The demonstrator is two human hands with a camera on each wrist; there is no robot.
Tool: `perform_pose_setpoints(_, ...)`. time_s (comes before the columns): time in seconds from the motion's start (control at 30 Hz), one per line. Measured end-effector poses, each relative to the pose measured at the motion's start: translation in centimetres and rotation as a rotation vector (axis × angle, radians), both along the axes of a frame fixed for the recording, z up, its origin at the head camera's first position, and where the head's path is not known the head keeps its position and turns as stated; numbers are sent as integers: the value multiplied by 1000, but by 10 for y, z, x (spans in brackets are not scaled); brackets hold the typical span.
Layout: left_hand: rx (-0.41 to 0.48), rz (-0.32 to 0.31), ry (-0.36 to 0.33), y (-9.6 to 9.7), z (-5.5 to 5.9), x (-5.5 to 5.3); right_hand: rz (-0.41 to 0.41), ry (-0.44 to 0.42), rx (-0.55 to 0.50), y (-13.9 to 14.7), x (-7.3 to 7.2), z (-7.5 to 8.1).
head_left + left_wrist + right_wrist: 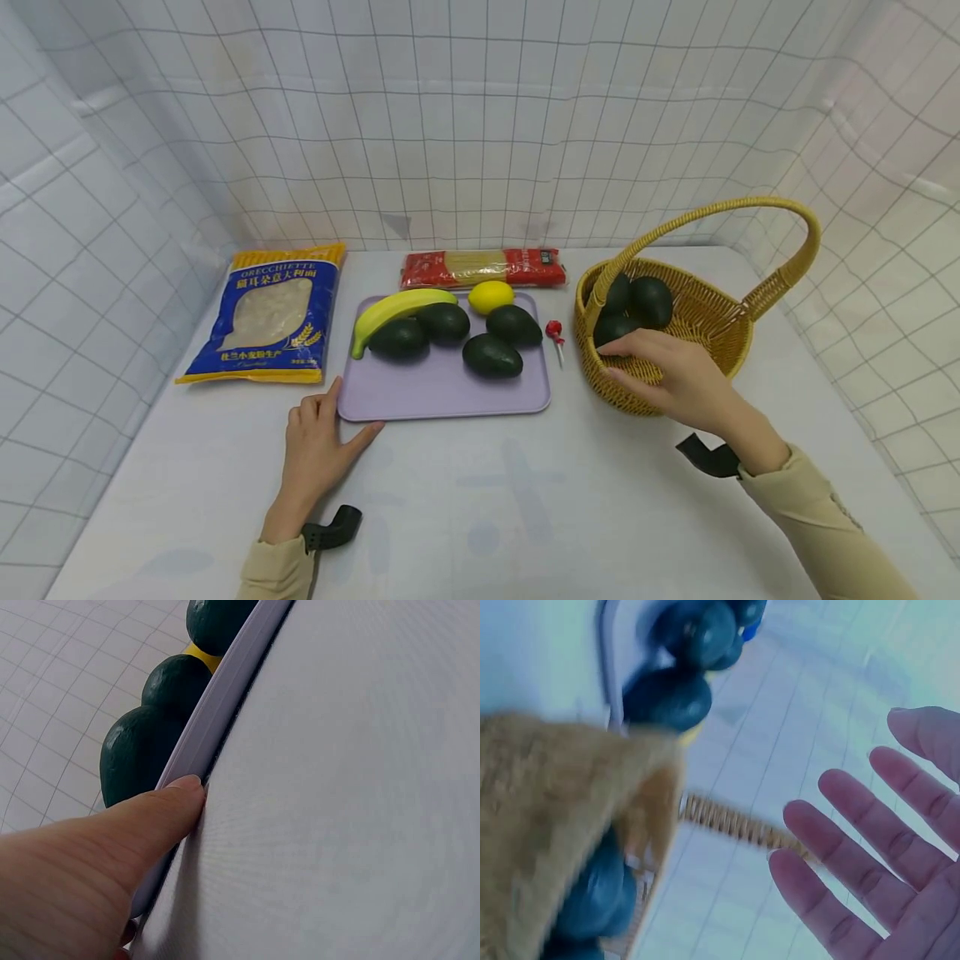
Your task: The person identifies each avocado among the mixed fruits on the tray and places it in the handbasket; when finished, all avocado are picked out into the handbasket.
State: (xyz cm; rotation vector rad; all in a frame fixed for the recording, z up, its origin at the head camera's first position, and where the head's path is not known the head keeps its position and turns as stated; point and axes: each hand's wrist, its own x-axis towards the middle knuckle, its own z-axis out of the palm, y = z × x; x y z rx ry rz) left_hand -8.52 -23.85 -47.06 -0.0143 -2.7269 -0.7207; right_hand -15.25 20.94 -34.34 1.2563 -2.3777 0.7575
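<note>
1. The tray point(442, 398) sits left of the basket and holds four avocados point(492, 357), a banana point(405, 301) and a lemon point(491, 297). The banana lies along the far left, the lemon at the far edge; the near part is bare.
2. The basket point(609, 385) stands on the right, handle point(716, 209) up, with three avocados point(651, 302) visible in its left part.
3. The right hand point(686, 375) is over the basket's near left side, fingers apart and thumb away from them, gripping nothing.
4. The left hand point(318, 442) is at the tray's near left corner, thumb and forefinger set wide: the thumb touches the near edge, the forefinger the left edge.
5. A lollipop point(553, 329) lies between tray and basket.
6. A blue pack point(273, 312) lies left of the tray, a red pack point(483, 267) just beyond it.
</note>
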Motion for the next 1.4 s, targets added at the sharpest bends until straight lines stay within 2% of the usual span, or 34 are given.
perform_pose_setpoints(0.37,2,-7,-1,2,-1,-1,85,-89,-43,-52,-6,-17)
perform_pose_setpoints(0.7,-1,-5,-6,1,-1,0,131,-142,-111,-90,-24,-34)
perform_pose_setpoints(0.97,1,-7,2,0,-1,-1,71,-224,-98,-114,-37,-51)
perform_pose_setpoints(1.17,0,1,-23,0,-1,-1,23,-267,-87,-126,-43,-61)
perform_pose_setpoints(1.4,-5,5,-28,0,0,0,-65,-349,-8,-136,-47,-69)
